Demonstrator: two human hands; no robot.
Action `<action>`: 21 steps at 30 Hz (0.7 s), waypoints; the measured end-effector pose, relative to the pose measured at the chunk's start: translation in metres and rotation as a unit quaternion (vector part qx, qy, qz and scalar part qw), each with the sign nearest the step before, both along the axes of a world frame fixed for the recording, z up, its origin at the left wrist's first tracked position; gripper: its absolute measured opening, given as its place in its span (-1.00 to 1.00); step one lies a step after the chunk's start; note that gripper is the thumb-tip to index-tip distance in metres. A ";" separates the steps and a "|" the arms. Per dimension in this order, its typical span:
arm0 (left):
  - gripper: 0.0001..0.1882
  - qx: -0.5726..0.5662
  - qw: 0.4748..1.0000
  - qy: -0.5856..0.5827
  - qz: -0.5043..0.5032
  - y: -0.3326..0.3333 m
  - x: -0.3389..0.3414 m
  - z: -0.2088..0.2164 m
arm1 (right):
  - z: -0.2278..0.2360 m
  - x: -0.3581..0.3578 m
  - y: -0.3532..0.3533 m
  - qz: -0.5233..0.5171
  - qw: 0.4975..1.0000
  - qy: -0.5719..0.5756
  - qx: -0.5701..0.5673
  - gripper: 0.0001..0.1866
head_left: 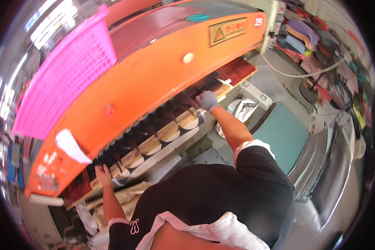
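Observation:
A long black sheet [156,125], smeared by motion, lies under the orange beam of a press [154,79]. My bare left hand [104,175] is at its near left end, fingers curled in at the edge. At the far right end is my right hand [207,101] in a grey glove, its fingers bent over the sheet; its fingertips are partly hidden. Between my hands, several pale beige pieces with rounded fronts [149,146] sit in a row along the front edge of the bed. A dark red board [237,71] shows beyond my right hand.
A pink plastic basket [66,79] stands on the press at the left, with a white paper [71,146] on the beam below. A teal board [283,133] and stacked grey sheets [310,158] are at my right. Scrap material [304,37] is heaped at the far right.

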State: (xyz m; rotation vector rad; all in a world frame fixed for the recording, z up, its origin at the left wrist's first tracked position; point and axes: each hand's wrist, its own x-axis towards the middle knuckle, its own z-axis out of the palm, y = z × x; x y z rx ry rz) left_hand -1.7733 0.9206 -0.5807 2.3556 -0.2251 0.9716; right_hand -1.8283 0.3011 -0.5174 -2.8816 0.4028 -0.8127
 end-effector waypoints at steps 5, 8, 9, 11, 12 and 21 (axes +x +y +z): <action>-0.73 -0.010 1.000 -0.008 0.015 -0.003 -0.059 -0.010 | -0.027 -0.043 -0.009 -0.003 0.998 -0.069 -0.005 -0.57; -0.76 0.021 0.999 -0.009 0.033 -0.004 -0.120 -0.020 | -0.040 -0.097 -0.005 0.015 0.993 -0.118 -0.010 -0.57; -0.77 0.025 0.999 -0.004 0.038 -0.005 -0.142 -0.023 | -0.044 -0.119 -0.002 0.022 0.991 -0.128 0.004 -0.59; -0.78 0.005 0.999 0.009 0.040 -0.002 -0.191 -0.028 | -0.053 -0.163 0.008 -0.002 0.991 -0.131 -0.002 -0.59; -0.78 -0.006 0.999 0.013 0.035 -0.005 -0.212 -0.031 | -0.055 -0.189 0.008 -0.005 0.994 -0.105 0.021 -0.59; -0.77 0.011 1.000 -0.025 -0.001 -0.007 -0.351 -0.052 | -0.081 -0.330 0.017 -0.056 0.994 -0.086 0.042 -0.64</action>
